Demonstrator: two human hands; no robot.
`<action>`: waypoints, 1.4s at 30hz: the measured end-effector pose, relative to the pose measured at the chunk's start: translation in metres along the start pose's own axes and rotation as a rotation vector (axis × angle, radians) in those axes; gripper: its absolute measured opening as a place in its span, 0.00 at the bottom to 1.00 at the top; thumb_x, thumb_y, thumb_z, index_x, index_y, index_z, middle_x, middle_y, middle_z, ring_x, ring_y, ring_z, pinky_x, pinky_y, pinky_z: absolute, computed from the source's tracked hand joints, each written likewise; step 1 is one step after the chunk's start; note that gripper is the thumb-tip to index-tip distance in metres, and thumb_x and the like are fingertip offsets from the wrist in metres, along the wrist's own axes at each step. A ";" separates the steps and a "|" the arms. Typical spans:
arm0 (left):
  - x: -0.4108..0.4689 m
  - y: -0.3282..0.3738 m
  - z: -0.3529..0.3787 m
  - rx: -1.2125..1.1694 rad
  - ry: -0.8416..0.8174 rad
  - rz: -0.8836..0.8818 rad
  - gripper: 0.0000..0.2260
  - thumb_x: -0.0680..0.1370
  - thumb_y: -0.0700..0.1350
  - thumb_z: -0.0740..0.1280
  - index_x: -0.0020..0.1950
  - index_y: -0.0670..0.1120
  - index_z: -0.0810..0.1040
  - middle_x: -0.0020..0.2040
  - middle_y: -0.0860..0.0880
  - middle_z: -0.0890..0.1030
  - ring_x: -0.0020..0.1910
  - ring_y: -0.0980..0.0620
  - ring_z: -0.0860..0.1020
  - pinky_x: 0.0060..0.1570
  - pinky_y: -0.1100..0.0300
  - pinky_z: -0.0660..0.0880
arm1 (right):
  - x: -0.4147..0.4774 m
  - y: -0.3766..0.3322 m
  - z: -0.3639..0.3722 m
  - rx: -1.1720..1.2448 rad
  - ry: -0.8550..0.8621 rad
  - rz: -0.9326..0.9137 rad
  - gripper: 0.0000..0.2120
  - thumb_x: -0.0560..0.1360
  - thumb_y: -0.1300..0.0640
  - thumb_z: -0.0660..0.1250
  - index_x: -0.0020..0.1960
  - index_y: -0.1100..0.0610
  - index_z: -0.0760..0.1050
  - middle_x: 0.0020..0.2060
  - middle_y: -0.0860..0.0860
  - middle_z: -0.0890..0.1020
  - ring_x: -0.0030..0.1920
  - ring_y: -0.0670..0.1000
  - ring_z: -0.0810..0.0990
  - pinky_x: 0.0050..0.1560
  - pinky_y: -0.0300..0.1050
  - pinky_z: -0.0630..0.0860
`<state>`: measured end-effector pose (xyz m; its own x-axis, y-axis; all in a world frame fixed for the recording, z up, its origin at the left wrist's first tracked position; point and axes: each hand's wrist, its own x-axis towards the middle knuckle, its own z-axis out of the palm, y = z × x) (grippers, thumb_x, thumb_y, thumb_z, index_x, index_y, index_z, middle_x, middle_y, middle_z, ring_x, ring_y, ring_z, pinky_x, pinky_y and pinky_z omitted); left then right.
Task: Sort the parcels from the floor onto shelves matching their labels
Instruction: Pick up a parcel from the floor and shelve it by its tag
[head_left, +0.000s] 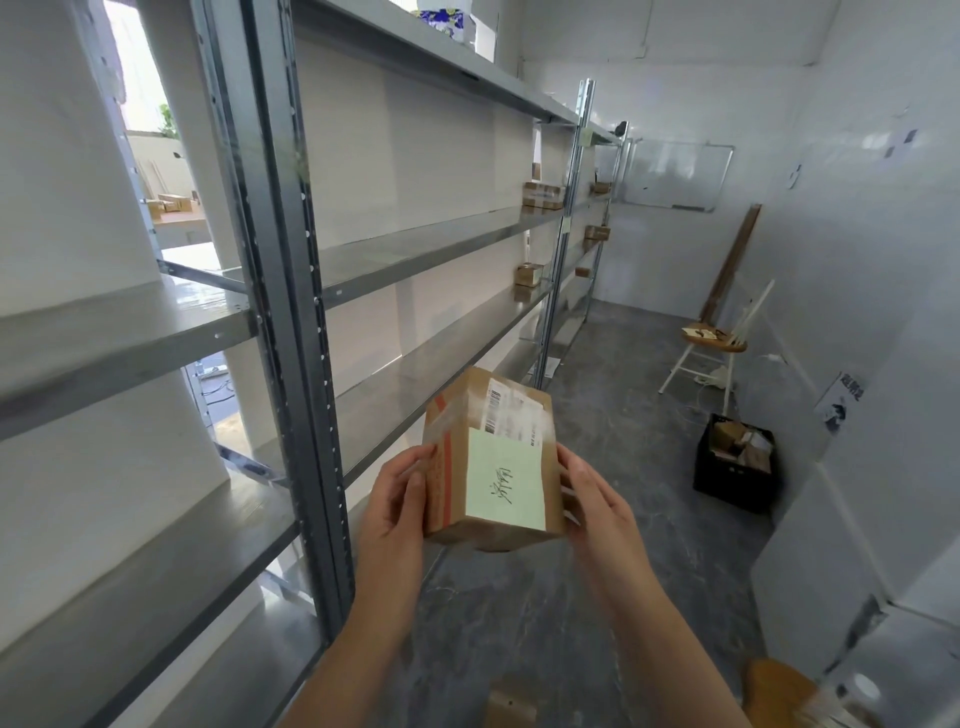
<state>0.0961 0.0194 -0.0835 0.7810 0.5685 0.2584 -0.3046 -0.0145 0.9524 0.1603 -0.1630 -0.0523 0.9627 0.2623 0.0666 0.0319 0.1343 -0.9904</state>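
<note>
I hold a brown cardboard parcel (493, 462) in front of me, above the floor. It carries a pale green handwritten note, a white barcode label and an orange tape strip. My left hand (397, 499) grips its left side and my right hand (592, 499) grips its right side. Grey metal shelves (415, 249) run along my left. Small cardboard parcels (543, 195) sit at the far end of the middle shelf, and another parcel (529, 274) rests on the shelf below.
A black crate (735, 462) with several parcels stands on the floor at the right wall. A wooden chair (711, 353) stands further back. A whiteboard (675, 174) hangs on the far wall. Another cardboard box (511, 709) lies on the floor near my feet.
</note>
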 end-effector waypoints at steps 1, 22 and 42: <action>0.001 0.000 0.000 0.012 0.008 -0.003 0.11 0.85 0.52 0.61 0.62 0.61 0.80 0.58 0.58 0.85 0.57 0.59 0.84 0.50 0.60 0.82 | -0.001 -0.002 0.001 -0.005 0.005 -0.015 0.15 0.81 0.44 0.61 0.63 0.41 0.81 0.54 0.46 0.88 0.53 0.45 0.86 0.43 0.35 0.82; -0.014 0.029 -0.017 -0.033 -0.001 -0.341 0.20 0.77 0.65 0.57 0.51 0.54 0.82 0.42 0.51 0.89 0.41 0.51 0.89 0.40 0.57 0.85 | -0.015 -0.001 0.004 -0.120 -0.121 -0.257 0.28 0.77 0.63 0.70 0.73 0.47 0.69 0.64 0.56 0.78 0.60 0.57 0.81 0.53 0.49 0.84; -0.119 0.089 -0.071 0.082 0.356 -0.042 0.17 0.70 0.73 0.68 0.44 0.60 0.76 0.48 0.49 0.83 0.39 0.56 0.81 0.38 0.58 0.77 | -0.060 0.016 0.029 0.121 -0.466 -0.155 0.29 0.59 0.53 0.82 0.57 0.41 0.77 0.57 0.43 0.85 0.59 0.45 0.82 0.52 0.38 0.80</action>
<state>-0.0631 0.0091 -0.0414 0.5484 0.8207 0.1604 -0.2203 -0.0432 0.9745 0.0955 -0.1490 -0.0685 0.7258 0.6255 0.2862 0.1073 0.3081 -0.9453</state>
